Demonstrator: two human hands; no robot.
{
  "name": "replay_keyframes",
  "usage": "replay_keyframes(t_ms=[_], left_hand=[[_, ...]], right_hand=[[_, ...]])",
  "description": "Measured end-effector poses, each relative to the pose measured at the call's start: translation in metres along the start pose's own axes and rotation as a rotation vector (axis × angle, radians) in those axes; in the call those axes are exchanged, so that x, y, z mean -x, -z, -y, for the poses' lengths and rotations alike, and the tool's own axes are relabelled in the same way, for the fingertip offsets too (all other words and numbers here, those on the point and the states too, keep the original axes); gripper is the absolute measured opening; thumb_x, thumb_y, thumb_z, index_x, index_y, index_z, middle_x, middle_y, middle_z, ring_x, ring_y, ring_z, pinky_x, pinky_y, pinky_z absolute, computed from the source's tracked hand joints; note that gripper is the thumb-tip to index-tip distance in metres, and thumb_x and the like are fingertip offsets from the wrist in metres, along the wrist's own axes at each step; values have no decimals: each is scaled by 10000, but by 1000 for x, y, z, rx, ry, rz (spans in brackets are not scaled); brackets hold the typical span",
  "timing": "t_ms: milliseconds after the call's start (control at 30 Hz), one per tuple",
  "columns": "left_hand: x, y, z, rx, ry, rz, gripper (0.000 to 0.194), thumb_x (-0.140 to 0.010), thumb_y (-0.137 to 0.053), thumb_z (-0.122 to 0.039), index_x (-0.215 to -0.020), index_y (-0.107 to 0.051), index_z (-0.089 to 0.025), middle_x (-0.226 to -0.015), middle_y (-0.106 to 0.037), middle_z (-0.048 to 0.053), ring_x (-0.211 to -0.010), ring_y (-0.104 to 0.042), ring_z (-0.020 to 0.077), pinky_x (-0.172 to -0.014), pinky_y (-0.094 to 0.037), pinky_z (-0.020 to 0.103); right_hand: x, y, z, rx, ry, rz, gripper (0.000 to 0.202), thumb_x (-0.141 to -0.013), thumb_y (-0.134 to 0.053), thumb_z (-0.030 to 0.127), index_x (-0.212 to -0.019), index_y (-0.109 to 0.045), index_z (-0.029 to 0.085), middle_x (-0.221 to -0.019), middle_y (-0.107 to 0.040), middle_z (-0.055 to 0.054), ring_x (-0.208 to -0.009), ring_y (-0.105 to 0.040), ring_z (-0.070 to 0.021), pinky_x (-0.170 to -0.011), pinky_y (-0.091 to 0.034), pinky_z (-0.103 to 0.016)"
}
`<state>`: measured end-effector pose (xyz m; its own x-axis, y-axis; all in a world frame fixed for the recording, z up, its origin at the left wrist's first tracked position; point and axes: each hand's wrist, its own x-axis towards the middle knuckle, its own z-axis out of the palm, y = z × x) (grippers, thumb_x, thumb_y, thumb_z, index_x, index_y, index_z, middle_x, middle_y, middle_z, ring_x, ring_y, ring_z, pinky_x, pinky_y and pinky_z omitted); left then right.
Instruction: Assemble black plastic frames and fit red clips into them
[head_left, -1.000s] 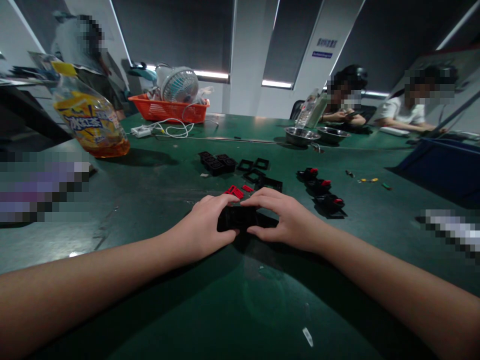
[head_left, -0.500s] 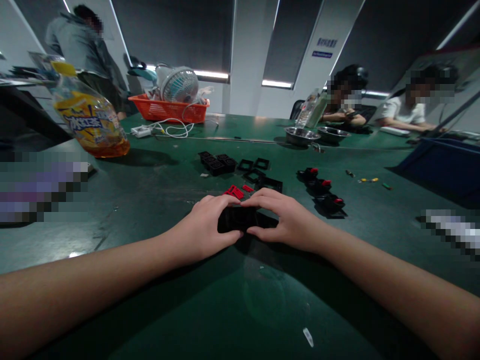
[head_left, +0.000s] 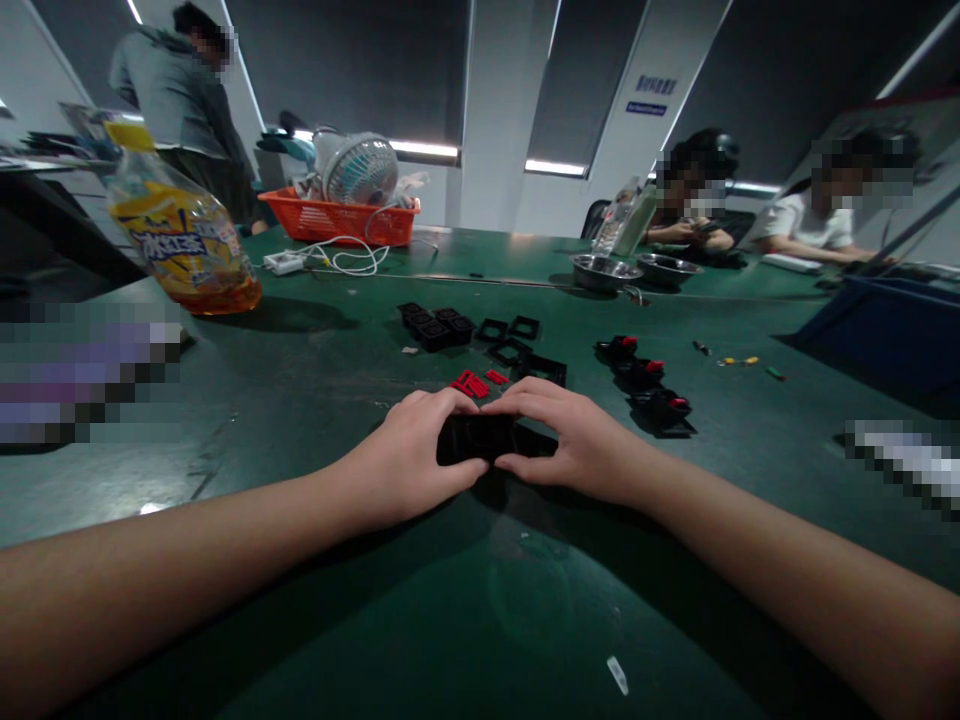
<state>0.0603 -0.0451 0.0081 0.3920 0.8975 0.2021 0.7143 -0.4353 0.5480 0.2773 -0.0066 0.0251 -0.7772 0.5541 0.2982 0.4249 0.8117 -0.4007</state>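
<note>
Between my two hands is a black part (head_left: 477,438), low over the green table (head_left: 555,620). My left hand (head_left: 409,450) grips its left side, fingers on the far edge and thumb on the near edge. My right hand (head_left: 574,435) pinches its right side in the same way. Small red pieces (head_left: 471,383) lie just beyond my fingertips. Behind them are black square frames (head_left: 508,351) and a cluster of black blocks (head_left: 436,328). To the right stand black parts with red tips (head_left: 660,405). Details of the held part are too dark to tell.
A large bottle (head_left: 184,240) stands at the left, an orange basket (head_left: 337,218) with a fan behind it. Metal bowls (head_left: 604,273) are at the far side, a blue bin (head_left: 892,335) at the right. One person (head_left: 176,95) stands back left; two sit across at the right.
My hands and the black part have barely moved. The standing person at the back left has shifted slightly to the right.
</note>
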Motion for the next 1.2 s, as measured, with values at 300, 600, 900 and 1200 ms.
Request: replay_keyframes(t_ms=[300, 600, 900, 1200], left_hand=[[1, 0, 0, 13, 5, 9, 359, -788, -642, -339, -1107, -579, -188, -1124, -649, 104, -1103, -565, 307, -948, -467, 463], [0, 0, -1, 7, 11, 7, 346, -784, -639, -327, -1098, -582, -194, -1124, -655, 100, -1103, -574, 308, -949, -474, 461], [0, 0, -1, -14, -14, -3, 344, -775, -646, -314, -1080, -600, -162, -1109, -660, 111, -1089, -567, 315, -951, -465, 468], [0, 1, -2, -27, -15, 10, 329, -778, -645, -303, -1072, -601, -161, -1106, -660, 111, -1094, -564, 315, -947, -466, 458]], right_hand=[[0, 1, 2, 7, -24, 16, 408, -807, -722, 250, -1198, -650, 161, -1110, -661, -114, -1046, -625, -236, -920, -519, -392], [0, 0, 1, 9, -11, 0, 404, -796, -722, 242, -1191, -657, 186, -1112, -666, -106, -1043, -633, -238, -918, -522, -402], [0, 0, 2, 21, -23, 28, 415, -801, -722, 237, -1202, -645, 157, -1115, -658, -113, -1043, -625, -232, -928, -517, -392], [0, 0, 2, 19, -22, 31, 397, -805, -722, 239, -1187, -651, 159, -1099, -658, -107, -1036, -625, -229, -922, -516, -384]])
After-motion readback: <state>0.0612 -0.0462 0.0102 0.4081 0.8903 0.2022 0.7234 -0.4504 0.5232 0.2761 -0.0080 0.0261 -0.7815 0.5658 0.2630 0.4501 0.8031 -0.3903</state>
